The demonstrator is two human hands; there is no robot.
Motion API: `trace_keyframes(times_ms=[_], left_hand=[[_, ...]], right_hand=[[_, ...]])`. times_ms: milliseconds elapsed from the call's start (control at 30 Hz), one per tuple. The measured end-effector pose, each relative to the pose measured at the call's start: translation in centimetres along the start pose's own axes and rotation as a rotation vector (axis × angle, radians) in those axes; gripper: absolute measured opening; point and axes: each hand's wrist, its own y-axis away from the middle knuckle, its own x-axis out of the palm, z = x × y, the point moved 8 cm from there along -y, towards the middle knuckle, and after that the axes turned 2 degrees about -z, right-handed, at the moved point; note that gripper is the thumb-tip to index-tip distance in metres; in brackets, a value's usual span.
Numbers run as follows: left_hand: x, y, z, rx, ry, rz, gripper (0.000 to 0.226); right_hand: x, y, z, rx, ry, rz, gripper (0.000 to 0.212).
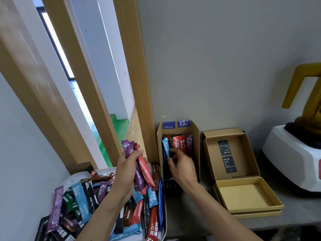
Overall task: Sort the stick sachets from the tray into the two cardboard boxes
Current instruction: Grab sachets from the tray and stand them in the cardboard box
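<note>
A white tray (76, 176) at the lower left is piled with several stick sachets (81, 197) in blue, purple, red, black and brown. Above it my left hand (126, 173) grips a small bunch of sachets (139, 164), purple and red. A tall open cardboard box (196, 145) stands against the wall with several sachets upright inside it. My right hand (182, 166) reaches into that box and pinches a blue sachet (165, 147) at its left side. A second, flat cardboard box (246, 195) lies open to the right, its tray holding nothing I can see.
A white appliance with a gold-coloured top (295, 153) stands at the far right on the grey counter (295, 211). A wooden door frame (137, 80) rises just left of the tall box. The flat box's lid (231, 153) carries black labels.
</note>
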Motion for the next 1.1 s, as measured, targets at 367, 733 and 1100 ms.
trace_keyframes(times_ms=[367,733,1100], left_hand=[[1.5,0.5,-1.4,0.141,-0.264,0.012,0.036],[1.7,0.3,-1.9,0.222,-0.267,0.047,0.024],[1.0,-0.5,-2.0,0.272,-0.302,-0.002,0.017]], right_hand=[[-2.4,5.5,5.5,-0.136,-0.604,0.382,0.03],[-3.4,5.6,4.5,-0.24,-0.47,0.234,0.02],[-2.7,5.4,3.1,-0.192,-0.429,0.199,0.027]])
